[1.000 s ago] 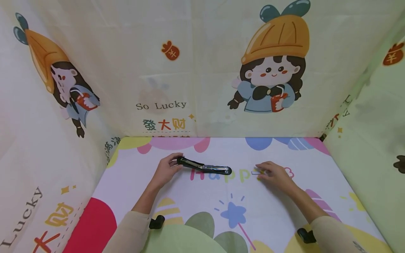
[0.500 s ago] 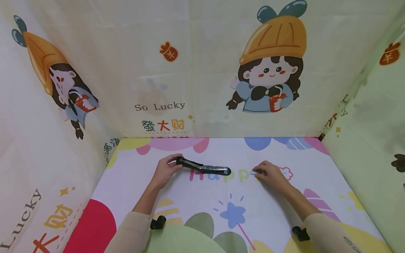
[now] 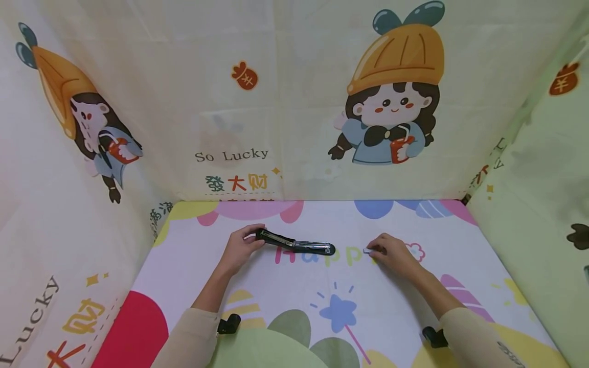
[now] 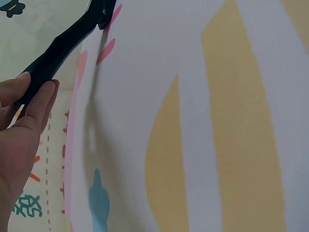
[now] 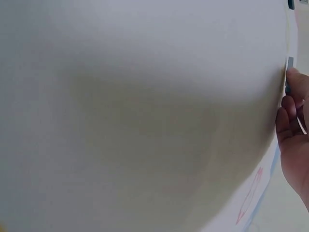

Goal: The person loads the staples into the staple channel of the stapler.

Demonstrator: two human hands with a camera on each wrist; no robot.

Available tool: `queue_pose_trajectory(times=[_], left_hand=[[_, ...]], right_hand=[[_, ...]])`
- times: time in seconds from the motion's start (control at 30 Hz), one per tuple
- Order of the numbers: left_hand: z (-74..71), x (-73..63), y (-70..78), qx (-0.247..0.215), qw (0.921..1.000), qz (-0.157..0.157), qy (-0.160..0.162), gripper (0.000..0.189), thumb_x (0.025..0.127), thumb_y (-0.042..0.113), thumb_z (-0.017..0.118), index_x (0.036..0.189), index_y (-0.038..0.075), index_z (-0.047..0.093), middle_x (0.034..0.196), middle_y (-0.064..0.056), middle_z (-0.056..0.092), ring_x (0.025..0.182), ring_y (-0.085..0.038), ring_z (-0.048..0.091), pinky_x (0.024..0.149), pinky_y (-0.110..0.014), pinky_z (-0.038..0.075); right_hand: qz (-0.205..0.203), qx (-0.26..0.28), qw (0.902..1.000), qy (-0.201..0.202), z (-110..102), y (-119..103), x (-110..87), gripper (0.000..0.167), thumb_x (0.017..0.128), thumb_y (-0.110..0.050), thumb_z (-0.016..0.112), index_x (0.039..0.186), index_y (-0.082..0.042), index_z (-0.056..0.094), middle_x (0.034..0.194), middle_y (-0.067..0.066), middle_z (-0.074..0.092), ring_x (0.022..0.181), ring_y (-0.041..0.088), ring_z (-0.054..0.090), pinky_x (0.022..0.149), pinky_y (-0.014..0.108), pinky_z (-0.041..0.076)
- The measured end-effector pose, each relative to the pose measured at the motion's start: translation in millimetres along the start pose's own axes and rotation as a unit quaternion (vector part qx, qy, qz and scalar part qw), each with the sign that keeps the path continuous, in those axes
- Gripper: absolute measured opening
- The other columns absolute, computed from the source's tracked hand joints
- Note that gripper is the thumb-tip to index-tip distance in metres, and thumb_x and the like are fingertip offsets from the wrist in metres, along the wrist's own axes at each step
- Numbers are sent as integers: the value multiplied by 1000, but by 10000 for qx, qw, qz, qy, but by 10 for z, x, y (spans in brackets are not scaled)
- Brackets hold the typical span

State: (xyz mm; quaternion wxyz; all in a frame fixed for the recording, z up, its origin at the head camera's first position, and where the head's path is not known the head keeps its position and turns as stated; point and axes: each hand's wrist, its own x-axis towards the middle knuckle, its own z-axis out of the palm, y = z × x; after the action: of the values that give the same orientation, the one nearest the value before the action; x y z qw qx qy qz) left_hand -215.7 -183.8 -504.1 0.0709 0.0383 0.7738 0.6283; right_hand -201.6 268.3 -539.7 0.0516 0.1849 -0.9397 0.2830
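A black stapler (image 3: 315, 247) lies spread wide open in the head view, its metal staple channel facing up. My left hand (image 3: 241, 249) grips its left end between thumb and fingers. In the left wrist view the dark stapler (image 4: 60, 50) slants up and away from the thumb and fingers of the left hand (image 4: 23, 140). To the right of the stapler, apart from it, my right hand (image 3: 392, 253) pinches a small silvery strip of staples (image 3: 366, 251). The end of that strip of staples (image 5: 290, 62) pokes past the thumb in the right wrist view.
A white table cover (image 3: 294, 286) with colourful prints lies under both hands. Printed cloth walls (image 3: 299, 117) rise at the back and on both sides. Black wrist devices (image 3: 229, 323) sit at the cuffs of the beige sleeves (image 3: 188, 335).
My right hand's fingers have closed in around the strip of staples, less of which shows now. The right forearm has shifted slightly left. The left hand and stapler have stayed in place.
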Motion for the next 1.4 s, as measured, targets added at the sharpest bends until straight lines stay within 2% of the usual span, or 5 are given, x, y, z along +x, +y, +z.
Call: queue_pose_trajectory(times=[0.3, 0.63, 0.87, 1.27, 1.4], left_hand=[[-3, -9, 20, 43, 10000, -41, -24, 48, 95, -6, 68, 142, -2, 58, 146, -23, 55, 129, -38, 61, 97, -30, 57], [16, 13, -7, 58, 10000, -48, -43, 49, 95, -2, 69, 143, 0, 58, 147, -21, 55, 127, -37, 62, 99, -32, 56], [-1, 15, -10, 111, 9999, -10, 31, 49, 93, -3, 72, 141, -1, 60, 144, -21, 58, 124, -35, 64, 94, -26, 59], [-29, -3, -17, 160, 9998, 56, 38, 49, 93, -1, 74, 140, -1, 61, 142, -22, 59, 121, -35, 66, 94, -28, 59], [-34, -1, -16, 168, 9998, 66, 26, 50, 92, -1, 74, 140, 0, 61, 143, -21, 58, 121, -35, 66, 94, -28, 59]], right_hand=[[-612, 140, 9980, 54, -9, -151, 135, 15, 86, -1, 80, 100, -7, 75, 97, 4, 70, 87, 21, 68, 76, 31, 59], [-585, 289, 9979, 7, 39, -436, 304, 14, 88, -4, 79, 101, -7, 77, 95, 3, 72, 84, 17, 68, 75, 30, 59], [-385, 476, 9980, -182, 121, -647, 445, 12, 91, -6, 76, 103, -6, 76, 98, 3, 72, 89, 17, 69, 77, 29, 59], [-659, 580, 9957, -298, 380, -977, 645, 12, 93, -8, 75, 104, -6, 76, 99, 3, 70, 93, 18, 71, 81, 37, 60], [-597, 552, 9957, -451, 452, -1068, 711, 13, 94, -11, 75, 106, -8, 76, 101, 2, 70, 97, 19, 71, 87, 39, 60]])
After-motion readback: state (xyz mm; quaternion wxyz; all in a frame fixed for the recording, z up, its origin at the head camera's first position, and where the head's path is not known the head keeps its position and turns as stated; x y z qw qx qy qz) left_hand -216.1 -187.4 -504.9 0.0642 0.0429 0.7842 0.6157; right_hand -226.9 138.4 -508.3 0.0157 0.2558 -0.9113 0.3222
